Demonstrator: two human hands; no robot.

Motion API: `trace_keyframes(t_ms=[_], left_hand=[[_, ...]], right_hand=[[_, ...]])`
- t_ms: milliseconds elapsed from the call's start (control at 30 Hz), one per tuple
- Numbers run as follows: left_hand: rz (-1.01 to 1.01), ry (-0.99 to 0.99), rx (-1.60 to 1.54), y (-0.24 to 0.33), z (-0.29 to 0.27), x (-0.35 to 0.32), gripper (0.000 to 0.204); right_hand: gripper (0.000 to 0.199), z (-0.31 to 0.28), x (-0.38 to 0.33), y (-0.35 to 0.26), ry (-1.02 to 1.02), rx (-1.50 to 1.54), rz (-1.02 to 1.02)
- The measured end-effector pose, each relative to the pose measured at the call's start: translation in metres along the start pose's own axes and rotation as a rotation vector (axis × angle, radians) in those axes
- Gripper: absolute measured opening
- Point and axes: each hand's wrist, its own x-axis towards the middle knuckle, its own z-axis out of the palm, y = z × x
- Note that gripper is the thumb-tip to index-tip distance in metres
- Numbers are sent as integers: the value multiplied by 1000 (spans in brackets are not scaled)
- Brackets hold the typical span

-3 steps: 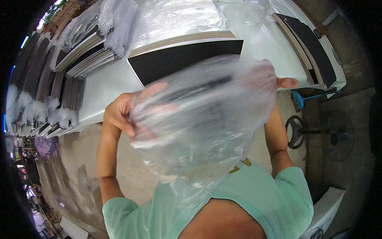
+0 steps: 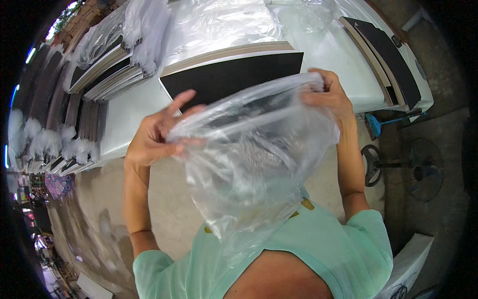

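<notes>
A clear plastic bag [image 2: 259, 154] hangs between my two hands, its upper edge stretched slantwise and its lower part drooping against my green shirt. My left hand [image 2: 159, 132] grips the left corner of that edge between thumb and fingers, with one finger raised. At the other corner my right hand [image 2: 328, 94] pinches the gathered plastic. Just beyond the bag, on the table's near side, lies a stack of black-topped boards [image 2: 229, 74] with pale edges; the bag covers part of its front.
Flat clear plastic bags [image 2: 224, 22] lie behind the boards on the white table [image 2: 122, 119]. Bagged board stacks [image 2: 107, 65] stand at the left. More black boards [image 2: 383, 60] lie at the right, near a blue-handled tool [image 2: 381, 123] and a fan [image 2: 418, 172].
The bag's upper edge has straightened and shows more clearly. My right hand has come round so its fingers show on the plastic; my left hand has risen slightly.
</notes>
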Motion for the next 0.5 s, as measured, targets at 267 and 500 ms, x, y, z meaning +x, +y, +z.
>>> trace_keyframes(t_ms=[267,500], left_hand=[[547,843,796,-23,49,-6,59],[535,902,848,4,42,-6,50]], right_hand=[[52,44,-1,-14,392,-1129,-349],[9,66,-38,-52,481,-1033,-339]])
